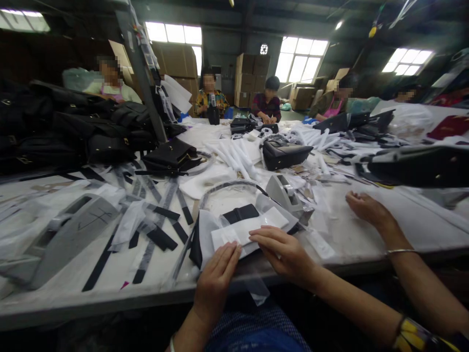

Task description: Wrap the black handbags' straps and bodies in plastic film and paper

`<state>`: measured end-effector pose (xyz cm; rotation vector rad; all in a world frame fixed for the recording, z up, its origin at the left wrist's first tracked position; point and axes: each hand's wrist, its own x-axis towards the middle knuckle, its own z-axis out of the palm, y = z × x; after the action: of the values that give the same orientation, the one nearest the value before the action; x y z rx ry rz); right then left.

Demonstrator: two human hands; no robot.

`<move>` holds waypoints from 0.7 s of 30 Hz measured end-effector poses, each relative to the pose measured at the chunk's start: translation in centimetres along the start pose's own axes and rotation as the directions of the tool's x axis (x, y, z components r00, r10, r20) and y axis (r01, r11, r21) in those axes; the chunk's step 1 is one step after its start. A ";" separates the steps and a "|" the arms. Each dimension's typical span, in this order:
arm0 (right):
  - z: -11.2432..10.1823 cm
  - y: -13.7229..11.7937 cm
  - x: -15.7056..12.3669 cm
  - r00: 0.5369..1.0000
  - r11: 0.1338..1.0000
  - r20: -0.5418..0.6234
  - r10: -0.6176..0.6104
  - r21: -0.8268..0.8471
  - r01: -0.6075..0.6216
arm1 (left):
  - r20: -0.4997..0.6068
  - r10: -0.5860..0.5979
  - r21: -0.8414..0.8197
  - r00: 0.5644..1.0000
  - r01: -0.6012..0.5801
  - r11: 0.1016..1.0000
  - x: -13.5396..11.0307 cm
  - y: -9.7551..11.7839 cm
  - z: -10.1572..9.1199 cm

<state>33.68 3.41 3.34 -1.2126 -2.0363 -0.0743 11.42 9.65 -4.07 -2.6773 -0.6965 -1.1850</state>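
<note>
A white paper sheet [245, 230] lies folded over a black strap piece [240, 213] at the near edge of the table [110, 298]. My left hand [216, 278] rests flat on the sheet's near left corner, fingers stretched out and holding nothing. My right hand [282, 252] reaches in from the right. Its fingertips are pinched on the sheet's right edge. A clear plastic sleeve [256, 288] hangs over the table edge below the sheet.
A co-worker's hand [366, 208] with a bracelet rests on the table to my right. Grey tape dispensers [287, 193] [62, 237], loose black straps [161, 234], black handbags [172, 156] [284, 154] and white wrapping cover the table. Several people work along the far side.
</note>
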 end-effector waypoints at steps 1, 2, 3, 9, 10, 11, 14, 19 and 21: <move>-0.1 0.2 -0.4 0.998 0.999 0.028 -0.054 -0.003 0.054 | 0.004 0.001 -0.003 1.000 -0.001 1.000 0.0 0.0 0.0; -0.2 0.3 -0.9 0.990 0.993 0.078 -0.115 -0.002 0.115 | 0.010 0.001 -0.006 1.000 -0.001 1.000 0.0 0.0 0.0; -0.2 0.4 -1.6 0.973 0.984 0.149 -0.177 0.002 0.179 | 0.016 -0.002 -0.007 1.000 0.002 1.000 0.0 0.0 -0.1; 1.7 0.2 -6.6 0.854 0.948 0.467 -0.230 -0.091 0.304 | 0.029 -0.013 -0.021 1.000 0.013 1.000 -0.1 0.0 0.2; 2.5 0.2 -7.0 0.877 0.944 0.422 -0.231 -0.121 0.307 | 0.025 -0.010 -0.020 1.000 0.011 1.000 -0.1 0.0 0.2; 3.4 0.2 -7.2 0.904 0.940 0.351 -0.244 -0.143 0.309 | 0.022 -0.008 -0.018 1.000 0.008 1.000 -0.1 0.0 0.2; 6.0 -0.1 -6.8 0.948 0.942 0.120 -0.296 -0.127 0.310 | 0.014 0.009 -0.011 1.000 -0.009 1.000 0.0 -0.1 0.2; 8.5 -2.5 -4.7 0.964 0.966 -0.072 -0.256 0.013 0.257 | 0.026 0.011 -0.009 1.000 -0.011 1.000 0.2 -0.3 -0.1; 9.0 -3.6 -4.2 0.967 0.968 -0.114 -0.229 0.075 0.238 | 0.041 0.007 -0.013 0.999 -0.007 1.000 0.3 -0.4 -0.2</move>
<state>26.87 1.95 -4.63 -0.8919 -2.0598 -0.1566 11.28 10.04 -3.69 -2.7198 -0.6873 -1.1392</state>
